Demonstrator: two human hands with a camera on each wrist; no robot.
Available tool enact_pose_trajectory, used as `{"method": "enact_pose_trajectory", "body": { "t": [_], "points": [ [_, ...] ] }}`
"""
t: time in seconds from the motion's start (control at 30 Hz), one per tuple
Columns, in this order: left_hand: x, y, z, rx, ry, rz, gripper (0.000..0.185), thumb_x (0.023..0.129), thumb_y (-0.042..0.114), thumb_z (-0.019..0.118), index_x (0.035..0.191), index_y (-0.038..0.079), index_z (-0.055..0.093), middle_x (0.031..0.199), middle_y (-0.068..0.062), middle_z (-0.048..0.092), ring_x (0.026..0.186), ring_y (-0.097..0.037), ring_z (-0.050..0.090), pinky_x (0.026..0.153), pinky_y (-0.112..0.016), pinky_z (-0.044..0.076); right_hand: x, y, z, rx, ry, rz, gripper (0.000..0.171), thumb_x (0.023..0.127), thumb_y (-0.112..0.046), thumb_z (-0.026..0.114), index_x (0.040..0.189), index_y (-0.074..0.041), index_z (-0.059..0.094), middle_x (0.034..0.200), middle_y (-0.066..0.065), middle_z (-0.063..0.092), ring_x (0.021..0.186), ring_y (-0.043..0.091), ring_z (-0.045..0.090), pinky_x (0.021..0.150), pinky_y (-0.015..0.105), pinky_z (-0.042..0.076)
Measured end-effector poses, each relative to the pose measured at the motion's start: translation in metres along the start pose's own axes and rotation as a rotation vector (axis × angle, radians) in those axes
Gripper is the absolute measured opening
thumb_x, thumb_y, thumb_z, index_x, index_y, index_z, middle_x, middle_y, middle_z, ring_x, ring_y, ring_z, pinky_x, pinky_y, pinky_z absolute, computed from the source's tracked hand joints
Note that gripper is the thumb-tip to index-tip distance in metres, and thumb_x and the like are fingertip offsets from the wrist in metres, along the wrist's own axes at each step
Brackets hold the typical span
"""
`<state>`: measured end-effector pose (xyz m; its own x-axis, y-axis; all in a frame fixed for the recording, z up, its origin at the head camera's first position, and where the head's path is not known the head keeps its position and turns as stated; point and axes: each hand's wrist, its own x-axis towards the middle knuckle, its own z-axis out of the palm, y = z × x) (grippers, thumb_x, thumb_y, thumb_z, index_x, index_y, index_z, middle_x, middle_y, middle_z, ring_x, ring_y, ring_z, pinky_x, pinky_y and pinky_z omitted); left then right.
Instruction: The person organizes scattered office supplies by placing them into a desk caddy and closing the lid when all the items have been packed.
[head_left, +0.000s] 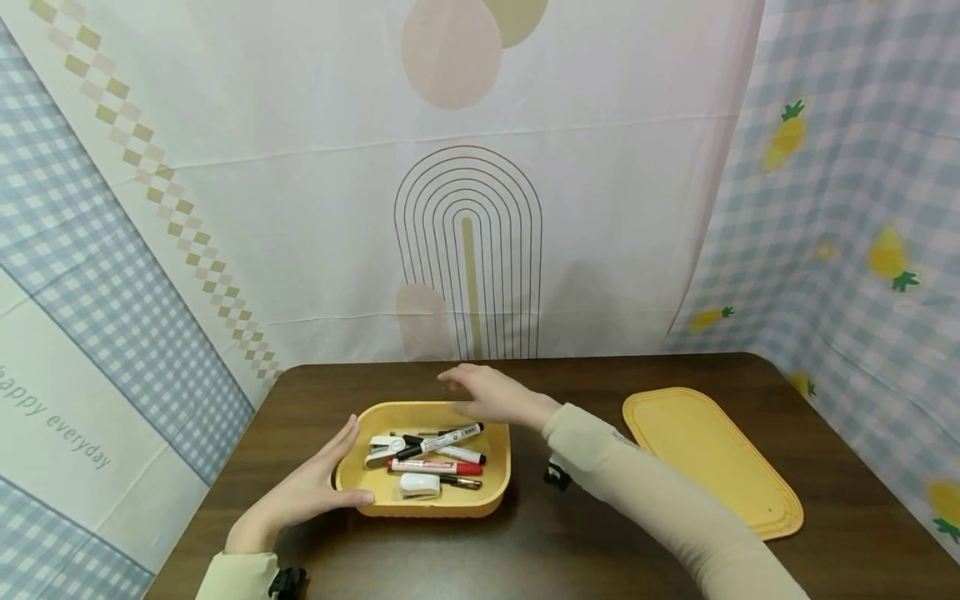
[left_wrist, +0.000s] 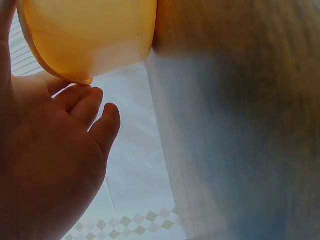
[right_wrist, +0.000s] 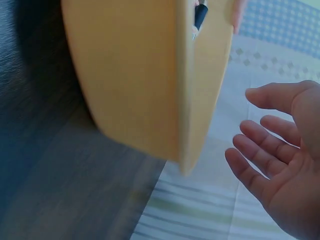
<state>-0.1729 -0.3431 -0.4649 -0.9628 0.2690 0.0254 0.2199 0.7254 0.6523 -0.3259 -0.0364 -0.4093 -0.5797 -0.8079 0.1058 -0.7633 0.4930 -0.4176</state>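
Around shallow yellow plastic tray (head_left: pixel 352 487) on bench (head_left: pixel 570 542): left hand (head_left: pixel 311 492) flat against wall, right hand (head_left: pixel 491 396) open above far rim; light, stiff, smooth, likely slippery — hold by opposite rims.

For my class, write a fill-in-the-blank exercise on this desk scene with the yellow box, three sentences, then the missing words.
1. The left hand rests against the side of the yellow ____, which holds markers.
2. The yellow lid lies on the ____ brown table, apart from the right hand.
3. The right hand hovers with its fingers ____, holding nothing.

Missing words: box; dark; open
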Motion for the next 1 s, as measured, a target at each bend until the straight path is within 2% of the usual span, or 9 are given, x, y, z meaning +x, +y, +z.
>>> {"method": "enact_pose_trajectory", "body": {
  "t": [0.23,0.63,0.87,1.0],
  "points": [
    [-0.001,0.001,-0.001,0.0,0.001,-0.005,0.112,0.081,0.046,0.083,0.162,0.006,0.017,0.169,-0.012,0.006,0.15,-0.041,0.015,0.112,-0.064,0.023,-0.025,0.016,-0.003,0.045,0.088,0.035,0.055,0.098,-0.026,0.067,0.147,-0.006,0.051,0.141,0.012,0.057,0.128,0.027,0.054,0.106,0.043,0.044],
    [0.001,0.002,0.0,0.006,0.001,0.0,0.112,0.081,0.046,0.083,0.162,0.006,0.016,0.168,-0.012,0.006,0.15,-0.041,0.015,0.112,-0.064,0.023,-0.065,0.021,0.014,0.064,0.084,0.019,0.065,0.097,-0.04,0.067,0.148,-0.004,0.049,0.148,0.015,0.051,0.135,0.029,0.049,0.11,0.044,0.04],
    [0.001,0.002,0.0,-0.009,-0.002,-0.009,0.113,0.08,0.046,0.083,0.161,0.005,0.017,0.168,-0.012,0.006,0.15,-0.04,0.014,0.113,-0.063,0.022,-0.087,0.014,0.026,0.127,0.096,0.037,0.076,0.096,-0.044,0.068,0.152,-0.002,0.042,0.159,0.018,0.034,0.141,0.036,0.041,0.111,0.051,0.037],
    [0.001,0.002,-0.001,-0.013,-0.004,-0.012,0.113,0.08,0.046,0.084,0.161,0.004,0.017,0.168,-0.013,0.006,0.149,-0.04,0.014,0.113,-0.064,0.022,-0.096,0.011,0.032,0.146,0.076,0.04,0.089,0.092,-0.052,0.069,0.155,0.001,0.035,0.163,0.019,0.025,0.146,0.036,0.031,0.115,0.051,0.032]
  ]
}}
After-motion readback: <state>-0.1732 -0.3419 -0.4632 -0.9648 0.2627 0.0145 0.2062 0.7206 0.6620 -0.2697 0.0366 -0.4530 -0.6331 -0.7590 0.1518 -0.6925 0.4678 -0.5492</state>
